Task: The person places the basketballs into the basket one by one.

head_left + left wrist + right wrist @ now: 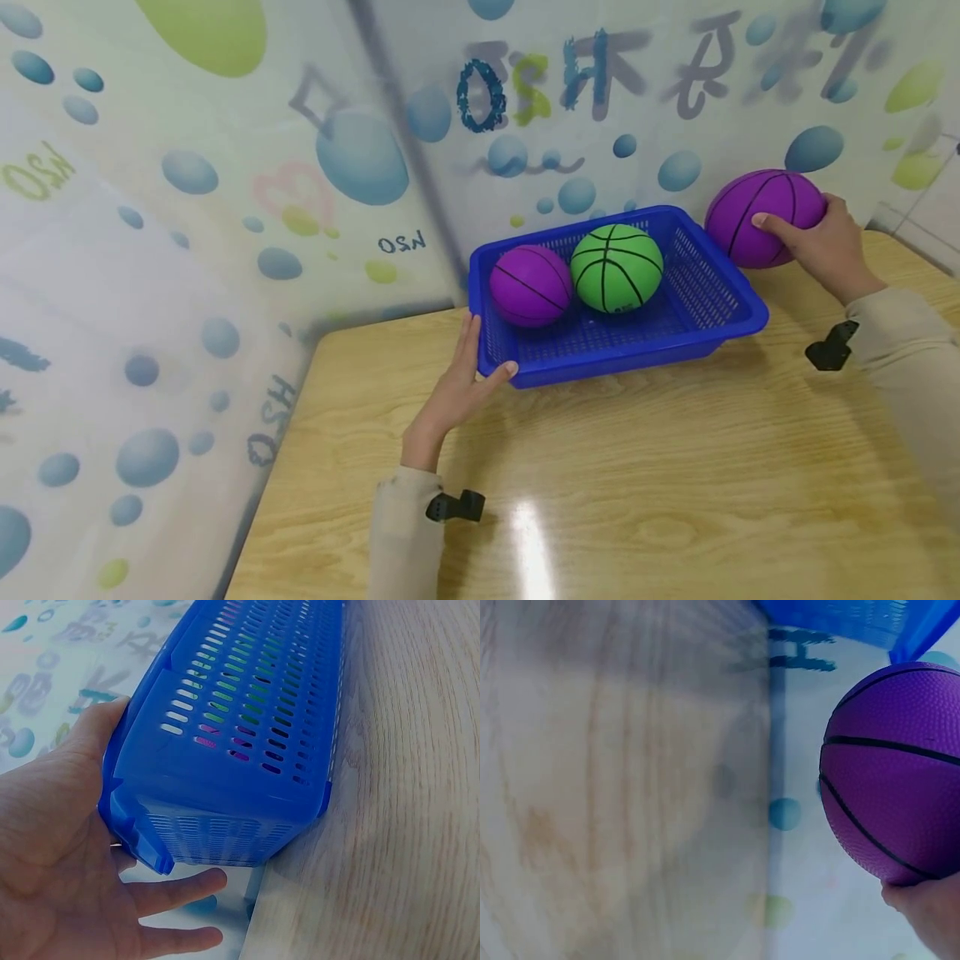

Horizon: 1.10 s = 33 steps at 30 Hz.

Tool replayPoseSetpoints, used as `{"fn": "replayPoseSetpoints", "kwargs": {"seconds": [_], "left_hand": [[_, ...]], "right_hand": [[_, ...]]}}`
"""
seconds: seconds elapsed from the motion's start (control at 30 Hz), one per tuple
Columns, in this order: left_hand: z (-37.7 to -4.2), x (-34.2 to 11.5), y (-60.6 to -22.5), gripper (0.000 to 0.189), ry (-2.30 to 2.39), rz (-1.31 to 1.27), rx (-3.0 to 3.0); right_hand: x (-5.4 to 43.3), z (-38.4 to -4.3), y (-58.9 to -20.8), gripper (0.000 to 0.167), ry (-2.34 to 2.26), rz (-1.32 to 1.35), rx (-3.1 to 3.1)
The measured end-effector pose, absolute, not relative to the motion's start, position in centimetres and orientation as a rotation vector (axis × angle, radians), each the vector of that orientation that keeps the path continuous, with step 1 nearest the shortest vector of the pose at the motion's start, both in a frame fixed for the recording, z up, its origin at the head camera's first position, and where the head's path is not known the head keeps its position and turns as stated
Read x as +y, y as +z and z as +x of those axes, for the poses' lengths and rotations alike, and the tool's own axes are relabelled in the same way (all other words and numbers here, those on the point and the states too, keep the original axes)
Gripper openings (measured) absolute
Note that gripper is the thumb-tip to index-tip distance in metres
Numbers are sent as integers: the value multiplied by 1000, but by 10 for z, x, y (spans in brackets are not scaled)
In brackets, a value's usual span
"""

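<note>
A purple basketball is gripped in my right hand, just off the right end of the blue basket. The thumb lies across the ball's near side; the other fingers are mostly hidden behind it. In the right wrist view the held purple basketball fills the right edge, with my thumb below. My left hand touches the basket's near left corner, thumb on the rim and straight fingers along the left side. Inside the basket a second purple ball sits left of a green ball.
The basket stands on a wooden table near its back edge. Behind and to the left are white walls with blue and green spots and lettering. Black wrist mounts are on both sleeves.
</note>
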State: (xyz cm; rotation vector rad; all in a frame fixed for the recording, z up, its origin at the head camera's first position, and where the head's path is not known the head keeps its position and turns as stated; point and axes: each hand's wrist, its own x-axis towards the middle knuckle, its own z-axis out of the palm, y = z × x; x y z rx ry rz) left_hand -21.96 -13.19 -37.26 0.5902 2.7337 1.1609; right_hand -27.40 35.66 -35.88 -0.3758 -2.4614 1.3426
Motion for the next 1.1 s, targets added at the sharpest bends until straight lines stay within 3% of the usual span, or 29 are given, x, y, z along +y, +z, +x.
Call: {"fn": "replayPoseSetpoints", "kwargs": {"seconds": [0.6,1.1], "left_hand": [[-219,-132,-372,94,1144,565,2718],[-219,-133,-372,93,1159,571,2713]], "right_hand": [[341,-263,-322,85,1322,-265,-2366],[290,-252,-287,81,1331,-19,-2426]]}}
